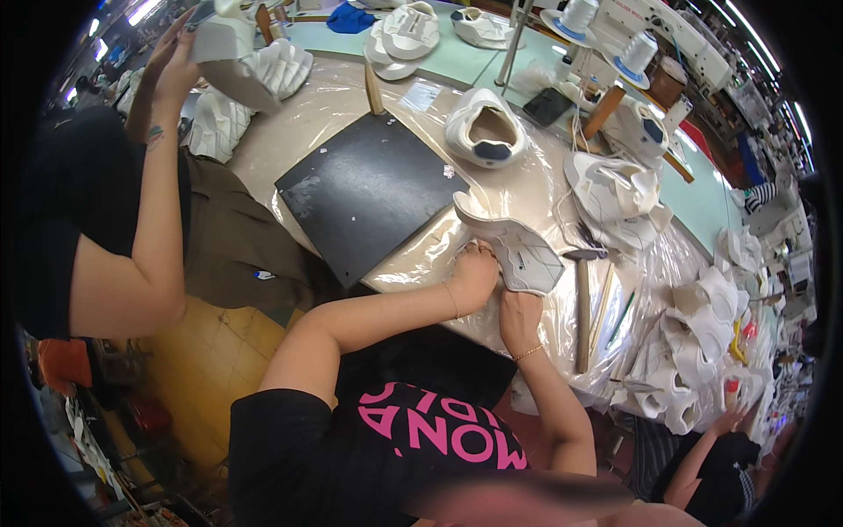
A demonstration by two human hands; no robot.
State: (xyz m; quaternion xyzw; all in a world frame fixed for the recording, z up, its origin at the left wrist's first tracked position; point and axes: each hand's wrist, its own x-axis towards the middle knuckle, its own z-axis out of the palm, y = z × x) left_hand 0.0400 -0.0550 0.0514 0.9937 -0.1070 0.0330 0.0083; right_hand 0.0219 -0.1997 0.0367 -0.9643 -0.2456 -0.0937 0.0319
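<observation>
A white shoe upper (527, 255), curved and stitched, is held just above the plastic-covered table near its front edge. My left hand (477, 270) is closed on its near left edge, with the fingers curled in. At the lower end of the upper, my right hand (520, 314) grips it from below, and most of those fingers are hidden behind the piece. To the left of my hands lies a black square board (373, 195). A hammer (583, 307) rests to the right, its wooden handle pointing toward me.
A formed white shoe upper (486, 129) stands beyond the board. Piles of white uppers (702, 329) cover the right side, near a sewing machine (672, 39) and thread cones (637, 54). A phone (551, 106) lies at the back. At left, a co-worker's hand (178, 75) holds shoe parts.
</observation>
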